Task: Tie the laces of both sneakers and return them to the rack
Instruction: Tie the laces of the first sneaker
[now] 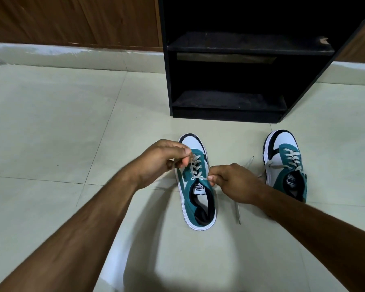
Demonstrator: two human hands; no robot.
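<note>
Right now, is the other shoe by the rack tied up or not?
Untied. The right sneaker has no bow, and its loose lace trails flat across the floor.

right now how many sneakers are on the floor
2: one sneaker in the middle, its laces pinched by both hands; the other sneaker to its right, untouched. The rack holds none visible.

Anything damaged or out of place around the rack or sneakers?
The rack's upper shelf has a chipped right front corner, pale against the black. The right sneaker's laces trail loose on the floor.
</note>
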